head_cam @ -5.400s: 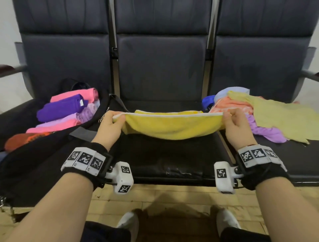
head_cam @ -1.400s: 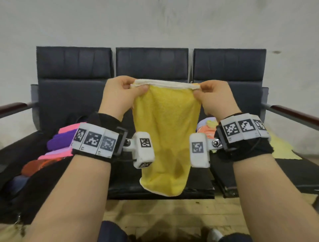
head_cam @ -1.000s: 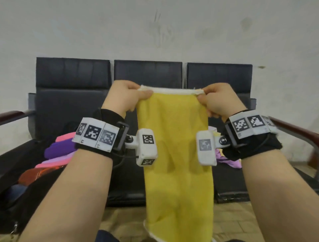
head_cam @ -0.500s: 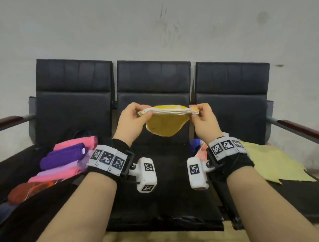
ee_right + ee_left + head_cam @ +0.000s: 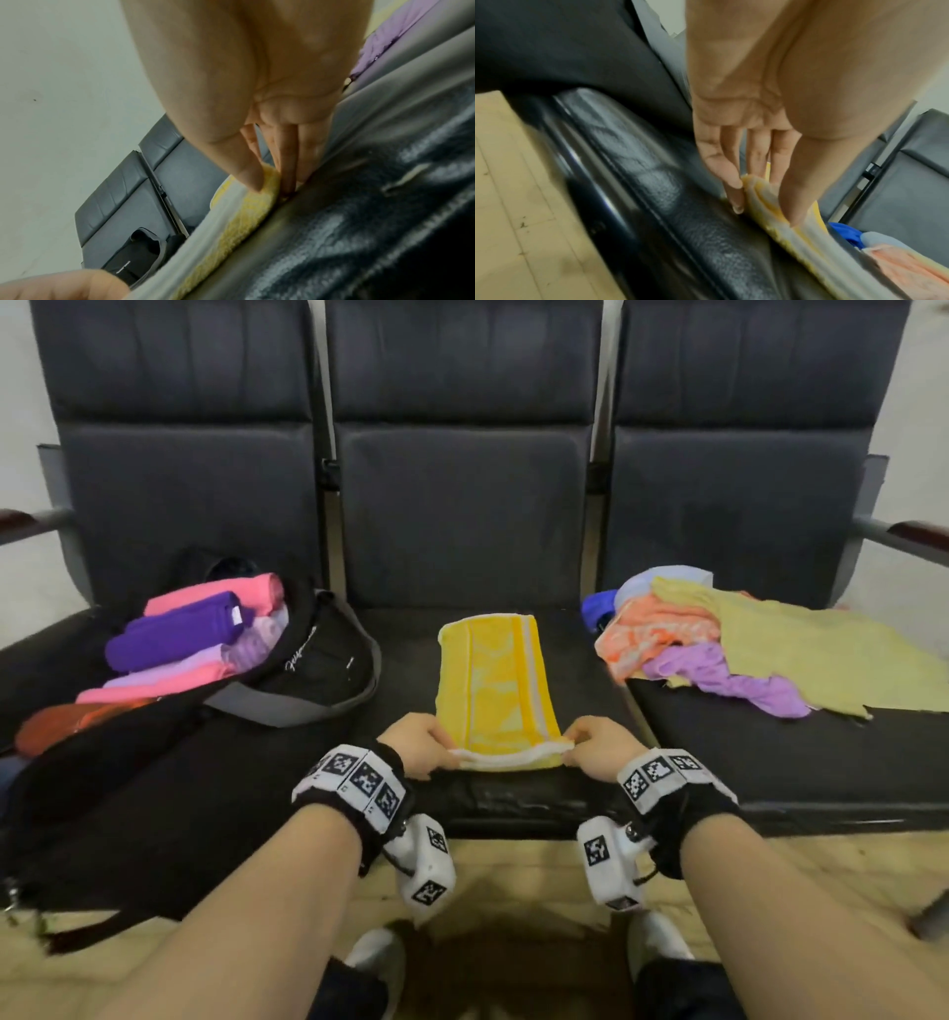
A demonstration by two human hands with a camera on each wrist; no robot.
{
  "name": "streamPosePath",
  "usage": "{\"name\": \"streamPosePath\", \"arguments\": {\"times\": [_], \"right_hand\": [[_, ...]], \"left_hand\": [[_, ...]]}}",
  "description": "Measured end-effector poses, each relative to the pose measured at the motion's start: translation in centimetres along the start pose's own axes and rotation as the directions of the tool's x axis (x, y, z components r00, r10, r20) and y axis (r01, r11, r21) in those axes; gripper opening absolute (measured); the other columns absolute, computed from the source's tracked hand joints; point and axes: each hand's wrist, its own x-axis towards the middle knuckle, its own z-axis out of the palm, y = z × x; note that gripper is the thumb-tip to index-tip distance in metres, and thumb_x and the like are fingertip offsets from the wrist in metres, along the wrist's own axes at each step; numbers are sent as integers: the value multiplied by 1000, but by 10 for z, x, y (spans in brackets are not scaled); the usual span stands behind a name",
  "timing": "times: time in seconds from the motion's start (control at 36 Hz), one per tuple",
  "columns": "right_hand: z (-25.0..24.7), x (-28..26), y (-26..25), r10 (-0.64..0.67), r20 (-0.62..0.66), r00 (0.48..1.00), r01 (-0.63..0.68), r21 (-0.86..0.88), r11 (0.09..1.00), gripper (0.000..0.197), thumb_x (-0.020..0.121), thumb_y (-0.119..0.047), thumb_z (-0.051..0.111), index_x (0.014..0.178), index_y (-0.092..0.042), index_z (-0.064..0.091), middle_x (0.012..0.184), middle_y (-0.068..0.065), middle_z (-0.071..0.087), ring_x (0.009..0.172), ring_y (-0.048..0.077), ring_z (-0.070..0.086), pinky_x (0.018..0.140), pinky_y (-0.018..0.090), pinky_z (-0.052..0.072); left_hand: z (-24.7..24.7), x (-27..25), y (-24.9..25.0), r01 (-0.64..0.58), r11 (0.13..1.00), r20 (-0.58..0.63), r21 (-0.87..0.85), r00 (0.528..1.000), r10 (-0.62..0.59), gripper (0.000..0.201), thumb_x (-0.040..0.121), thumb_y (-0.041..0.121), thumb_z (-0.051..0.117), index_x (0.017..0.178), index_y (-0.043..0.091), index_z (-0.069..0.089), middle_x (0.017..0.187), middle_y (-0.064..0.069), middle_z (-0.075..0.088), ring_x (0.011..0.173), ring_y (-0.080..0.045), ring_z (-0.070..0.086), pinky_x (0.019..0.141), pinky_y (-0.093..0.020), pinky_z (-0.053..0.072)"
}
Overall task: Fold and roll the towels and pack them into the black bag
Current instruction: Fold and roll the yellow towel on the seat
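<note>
My left hand [image 5: 418, 746] and right hand [image 5: 601, 746] each pinch a near corner of the folded yellow towel [image 5: 493, 683], fingers [image 5: 732, 182] clamped on its white hem. It lies flat on the middle seat [image 5: 513, 793], stretching away from my fingers. The black bag [image 5: 308, 670] with rolled towels [image 5: 179, 634] sits left of them, loose towels [image 5: 719, 654] to the right.

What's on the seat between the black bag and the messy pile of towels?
The folded yellow towel, pinched by the left hand and right hand, in the head view.

Three seats [image 5: 462, 516], one black bag [image 5: 318, 660]
</note>
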Motion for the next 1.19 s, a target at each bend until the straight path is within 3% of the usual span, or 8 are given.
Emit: {"name": "streamPosePath", "arguments": {"times": [0.19, 0.31, 0.5, 0.67, 0.75, 0.92, 1.06, 1.19], "right_hand": [[-4, -2, 3, -38, 2, 999, 38, -51, 998, 16, 81, -12, 69, 94, -17, 60, 102, 5, 61, 99, 23, 58, 76, 26, 40], [-9, -6, 4, -53, 10, 999, 54, -103, 993, 18, 80, -9, 69, 95, -15, 62, 99, 4, 61, 93, 21, 58, 74, 27, 42], [-5, -6, 13, -156, -14, 988, 153, -135, 979, 19, 79, -15, 75, 90, -19, 60, 85, -3, 55, 85, 19, 57, 75, 26, 43], [-3, -6, 22, -323, -83, 943, 316, -88, 945, 14, 82, -12, 72, 91, -16, 62, 93, 0, 58, 68, 9, 49, 67, 18, 36], [-5, -9, 22, -304, -71, 950, 302, -37, 952, 12, 84, -13, 71, 94, -15, 64, 73, -6, 52, 60, 6, 46, 55, 10, 36], [1, -7, 19, -231, -6, 973, 231, 76, 970, 6, 92, -14, 61, 94, -18, 58, 77, 0, 59, 55, 11, 57, 55, 19, 40], [3, -4, 15, -164, 29, 986, 155, 194, 969, 4, 96, -12, 54, 99, -11, 56, 58, 2, 52, 50, 15, 48, 66, 31, 43], [7, 1, 14, -135, 16, 991, 129, 199, 971, 6, 98, -16, 46, 96, -19, 52, 74, 5, 49, 60, 14, 45, 60, 28, 38]], "left_hand": [[2, -7, 2, -34, 995, 16, 94, 999, 33, 11, 78, 8, 76, 76, 14, 68, 78, -4, 64, 78, -18, 63, 86, -36, 57], [7, -12, 2, -34, 993, 70, 116, 997, 26, 12, 79, 13, 76, 82, 17, 65, 94, -8, 67, 82, -20, 64, 84, -36, 57], [9, -11, -3, -211, 897, 213, 390, 968, 135, 40, 76, 26, 80, 102, 23, 50, 107, 5, 39, 94, -16, 47, 82, -28, 44], [0, -8, -18, -250, 902, 112, 352, 968, 224, 18, 84, 40, 70, 91, 35, 54, 107, 2, 49, 101, -22, 50, 86, -31, 44], [-5, -6, -21, -237, 939, 35, 250, 971, 235, 13, 87, 40, 66, 91, 31, 57, 92, 6, 53, 83, -14, 53, 67, -20, 43], [-4, -1, -23, -173, 983, -21, -55, 985, 172, 11, 88, 27, 67, 88, 20, 59, 92, -6, 66, 87, -20, 61, 87, -37, 51], [-3, 3, -19, -112, 977, -54, -179, 993, 104, 12, 91, 29, 64, 89, 17, 60, 92, -9, 64, 84, -19, 60, 80, -35, 53], [-2, 3, -18, -67, 987, -36, -143, 997, 63, 20, 91, 31, 64, 101, 15, 67, 97, -4, 64, 82, -13, 56, 66, -23, 48]]}}
